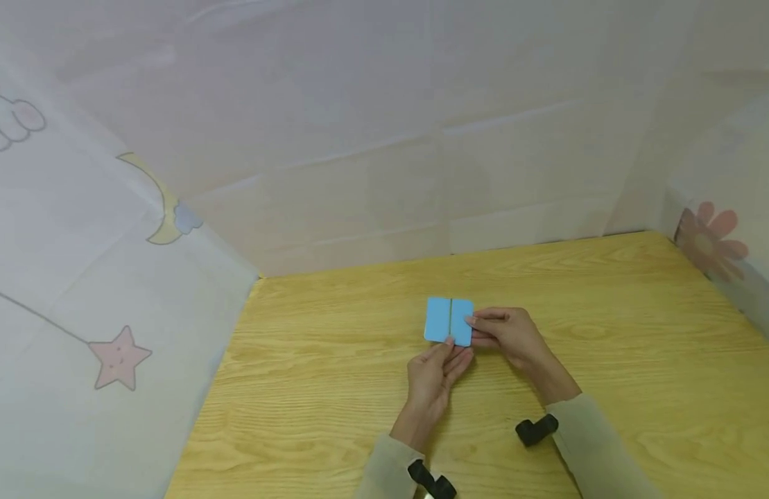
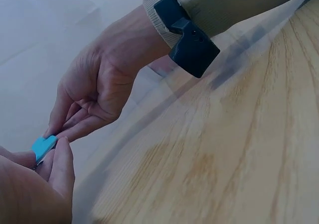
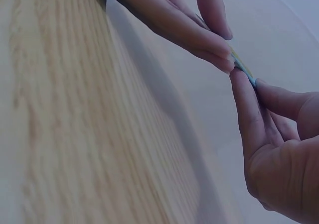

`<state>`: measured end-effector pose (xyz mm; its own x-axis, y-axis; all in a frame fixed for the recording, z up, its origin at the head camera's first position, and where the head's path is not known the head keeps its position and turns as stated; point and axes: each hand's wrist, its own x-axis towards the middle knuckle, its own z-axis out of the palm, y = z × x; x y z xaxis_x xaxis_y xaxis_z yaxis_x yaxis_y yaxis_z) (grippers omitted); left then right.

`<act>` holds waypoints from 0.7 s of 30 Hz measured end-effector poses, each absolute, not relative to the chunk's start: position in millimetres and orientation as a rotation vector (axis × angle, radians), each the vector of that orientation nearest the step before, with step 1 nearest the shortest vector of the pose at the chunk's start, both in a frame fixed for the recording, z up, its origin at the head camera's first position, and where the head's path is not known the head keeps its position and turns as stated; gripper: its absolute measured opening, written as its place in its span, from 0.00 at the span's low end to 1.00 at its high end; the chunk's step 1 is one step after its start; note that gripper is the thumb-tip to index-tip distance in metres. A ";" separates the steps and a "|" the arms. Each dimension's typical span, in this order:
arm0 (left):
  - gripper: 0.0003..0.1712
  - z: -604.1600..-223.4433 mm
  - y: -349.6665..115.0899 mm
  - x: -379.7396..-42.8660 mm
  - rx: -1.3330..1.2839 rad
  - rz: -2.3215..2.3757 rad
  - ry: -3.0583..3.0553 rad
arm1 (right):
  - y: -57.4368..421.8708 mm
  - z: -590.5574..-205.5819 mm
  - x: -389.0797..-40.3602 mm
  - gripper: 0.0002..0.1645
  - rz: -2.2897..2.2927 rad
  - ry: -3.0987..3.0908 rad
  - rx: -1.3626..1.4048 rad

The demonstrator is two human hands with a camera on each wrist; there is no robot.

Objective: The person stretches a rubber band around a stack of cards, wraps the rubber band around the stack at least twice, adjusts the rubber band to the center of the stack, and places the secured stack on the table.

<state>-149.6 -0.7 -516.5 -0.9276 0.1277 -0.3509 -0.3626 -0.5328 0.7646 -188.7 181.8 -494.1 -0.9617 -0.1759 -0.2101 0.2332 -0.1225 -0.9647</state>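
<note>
A thin, flat, light-blue piece [image 1: 437, 319] with rounded corners is held up in front of the person, above the wooden table. A narrow yellowish-brown line, perhaps a band, runs down its middle. My left hand [image 1: 430, 381] pinches its lower edge, thumb on the face near the line and fingers behind. At the right edge my right hand [image 1: 515, 336] pinches it between thumb and fingers. In the left wrist view only a small part of the blue piece [image 2: 44, 148] shows between both hands. The right wrist view catches the piece [image 3: 243, 67] nearly edge-on.
The wood-grain table [image 1: 309, 388] spreads below both hands. Pale sheets [image 1: 359, 138] with printed figures, among them a pink star [image 1: 120, 357] and a red flower [image 1: 711, 232], stand along its back and sides. Black camera mounts [image 1: 537, 430] sit at both sleeve cuffs.
</note>
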 end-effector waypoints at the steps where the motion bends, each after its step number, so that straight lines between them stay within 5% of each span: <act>1: 0.15 -517.1 -1.4 -149.9 -0.357 2.488 1.351 | 182.7 -494.1 -188.6 0.28 -2.168 1.873 0.055; 21: 0.20 -518.0 -30.3 -177.2 -0.291 2.349 1.738 | 186.4 -501.9 -191.1 0.28 -2.166 1.837 0.002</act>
<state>-177.2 -30.3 -518.0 -0.9596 0.0466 -0.2773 -0.2788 -0.2861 0.9167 -191.1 186.4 -501.9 -0.9548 -0.2257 -0.1933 0.2276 -0.1371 -0.9641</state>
